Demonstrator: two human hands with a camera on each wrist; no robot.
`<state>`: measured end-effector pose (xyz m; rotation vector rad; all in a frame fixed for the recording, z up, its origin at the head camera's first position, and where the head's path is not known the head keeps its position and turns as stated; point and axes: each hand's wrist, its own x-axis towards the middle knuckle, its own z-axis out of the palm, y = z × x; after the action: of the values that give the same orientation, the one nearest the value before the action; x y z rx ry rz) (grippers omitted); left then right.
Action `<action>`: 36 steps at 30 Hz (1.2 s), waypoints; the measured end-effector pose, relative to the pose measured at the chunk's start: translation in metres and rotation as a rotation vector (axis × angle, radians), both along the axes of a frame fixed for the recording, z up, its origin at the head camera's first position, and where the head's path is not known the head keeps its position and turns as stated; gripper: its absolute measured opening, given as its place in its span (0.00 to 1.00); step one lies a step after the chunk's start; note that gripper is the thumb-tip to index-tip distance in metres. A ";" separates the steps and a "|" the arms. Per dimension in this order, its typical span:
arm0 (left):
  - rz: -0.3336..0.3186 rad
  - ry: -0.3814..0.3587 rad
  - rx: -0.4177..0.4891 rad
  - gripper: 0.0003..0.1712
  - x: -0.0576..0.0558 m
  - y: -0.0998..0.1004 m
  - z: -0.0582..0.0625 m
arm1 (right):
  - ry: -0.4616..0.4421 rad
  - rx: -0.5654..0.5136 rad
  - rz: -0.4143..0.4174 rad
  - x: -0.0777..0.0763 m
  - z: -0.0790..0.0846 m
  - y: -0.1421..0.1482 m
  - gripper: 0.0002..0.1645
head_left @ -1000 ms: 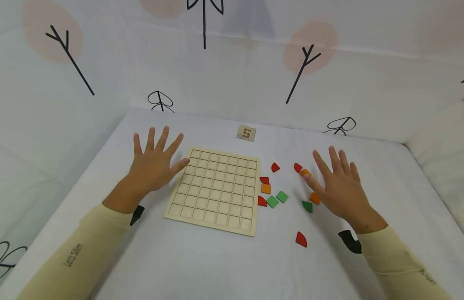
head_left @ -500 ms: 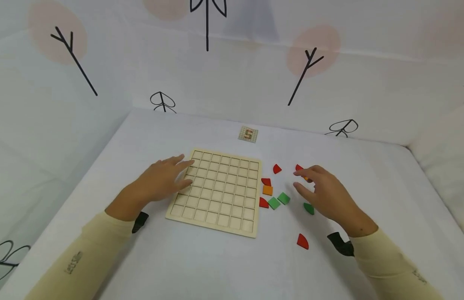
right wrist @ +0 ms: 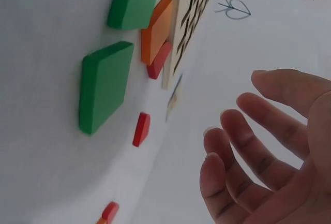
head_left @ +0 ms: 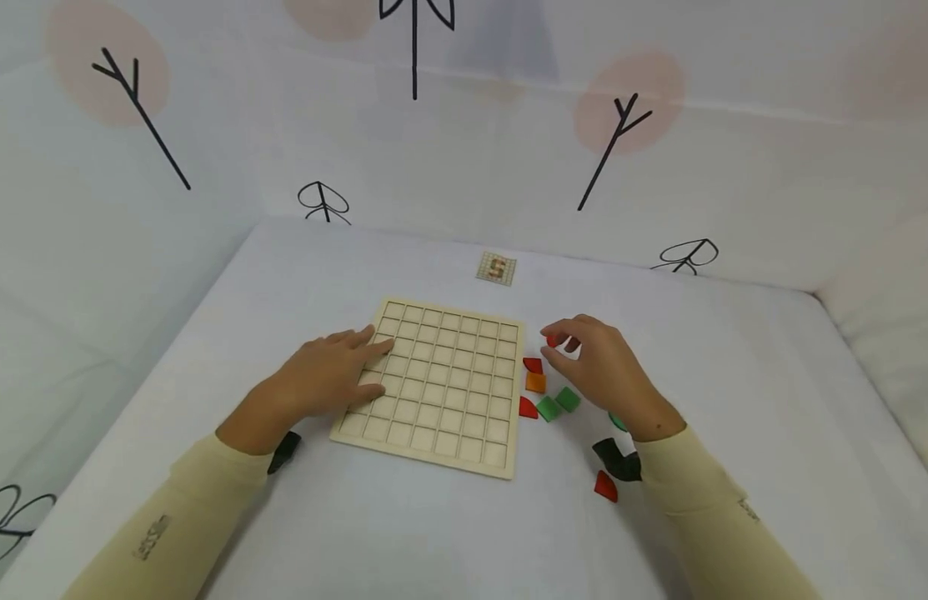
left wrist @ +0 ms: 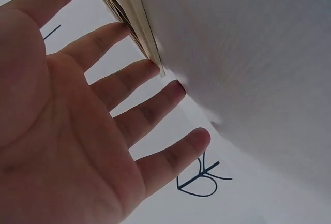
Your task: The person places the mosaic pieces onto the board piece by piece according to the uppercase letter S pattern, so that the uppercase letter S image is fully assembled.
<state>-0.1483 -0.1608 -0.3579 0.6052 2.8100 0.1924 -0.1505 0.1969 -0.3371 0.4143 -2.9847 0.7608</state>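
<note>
My left hand [head_left: 323, 377] lies over the left edge of a square wooden grid board [head_left: 443, 385], fingers extended and spread. In the left wrist view its fingertips sit right at the board's edge [left wrist: 147, 30]. To the right of the board my right hand [head_left: 608, 368] hovers above a red quarter-round tile [right wrist: 141, 130], thumb and fingers apart and slightly bent. Nothing is between them in the right wrist view. That tile lies flat on the white cloth, partly covered by fingers in the head view. Green square tiles [right wrist: 107, 87] lie close by.
An orange square tile [head_left: 535, 382] and red quarter-rounds [head_left: 528, 408] border the board's right edge. Another red quarter-round [head_left: 605, 486] lies nearer the front. A small card with an S pattern [head_left: 497, 268] lies behind the board. White printed fabric [head_left: 464, 150] walls the back.
Both hands have come down from a raised, spread pose. The left has settled at the board's left edge. The right has moved left over the red quarter-round tile, its fingers bending.
</note>
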 end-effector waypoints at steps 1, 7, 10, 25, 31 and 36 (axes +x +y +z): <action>-0.003 0.010 -0.004 0.41 0.000 -0.001 0.000 | -0.004 -0.006 0.002 -0.002 0.000 -0.002 0.18; -0.005 0.026 -0.046 0.42 0.002 -0.002 -0.002 | -0.070 -0.004 -0.010 -0.009 -0.004 -0.007 0.17; 0.010 0.015 -0.049 0.43 0.004 0.001 -0.001 | -0.124 0.015 -0.015 -0.010 -0.007 -0.006 0.18; 0.022 0.002 0.014 0.43 0.012 0.006 0.005 | -0.276 0.066 0.018 -0.016 -0.021 -0.006 0.17; 0.014 0.029 -0.006 0.43 0.014 0.011 0.004 | -0.284 0.086 0.011 -0.016 -0.025 -0.005 0.18; 0.010 0.055 -0.039 0.42 0.017 0.015 0.007 | -0.287 0.087 0.014 -0.017 -0.025 -0.007 0.17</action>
<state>-0.1315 -0.1462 -0.3504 0.5965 2.8630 0.1238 -0.1678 0.1902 -0.3622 0.3580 -3.2947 0.7519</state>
